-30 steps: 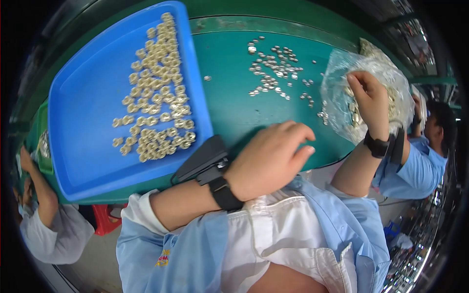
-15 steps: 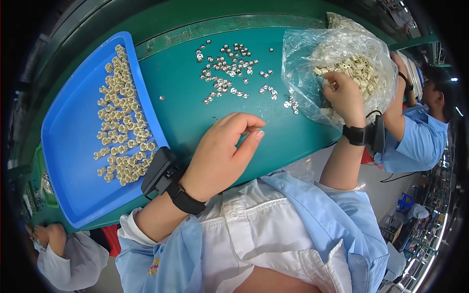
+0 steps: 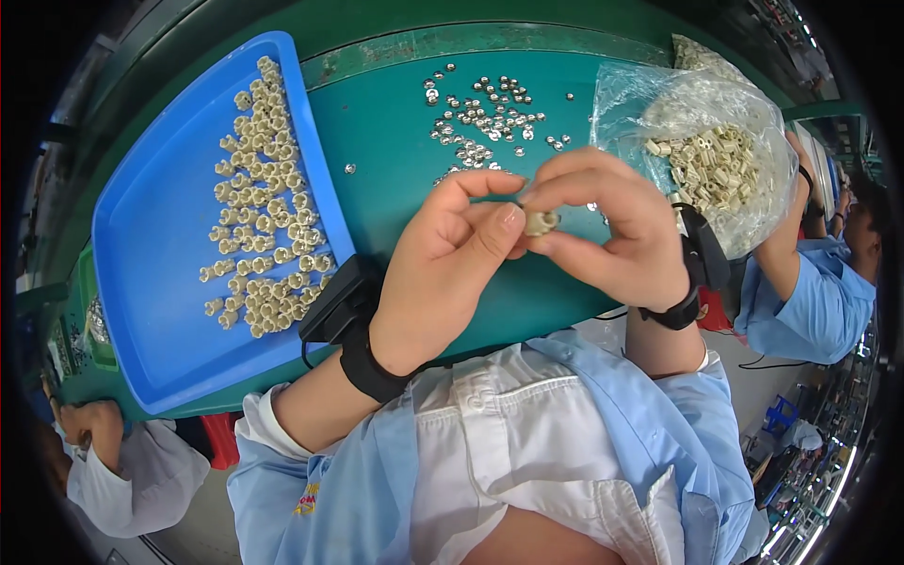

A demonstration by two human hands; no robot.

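Note:
Over the front of the green table my two hands meet. My right hand (image 3: 617, 231) pinches a small beige plastic fitting (image 3: 540, 223) between thumb and fingers, its notched open end showing. Against the fitting's other side, my left hand (image 3: 433, 273) is closed, thumb and fingertips pressed together; what they hold, if anything, is hidden. Beyond the hands lie several loose shiny metal rings or nuts (image 3: 499, 121). To the right, a clear plastic bag (image 3: 621, 94) stands open, full of more beige fittings (image 3: 716, 165).
On the left a blue tray (image 3: 151, 282) holds rows of beige fittings (image 3: 273, 212). A raised green ledge (image 3: 490, 40) borders the table's far side. One co-worker (image 3: 800, 282) is beyond the bag, and another person's hand (image 3: 94, 424) shows at lower left.
My right hand has left the bag and come left to my left hand, bringing a beige fitting. My left hand's fingertips have closed beside it. The view has shifted slightly.

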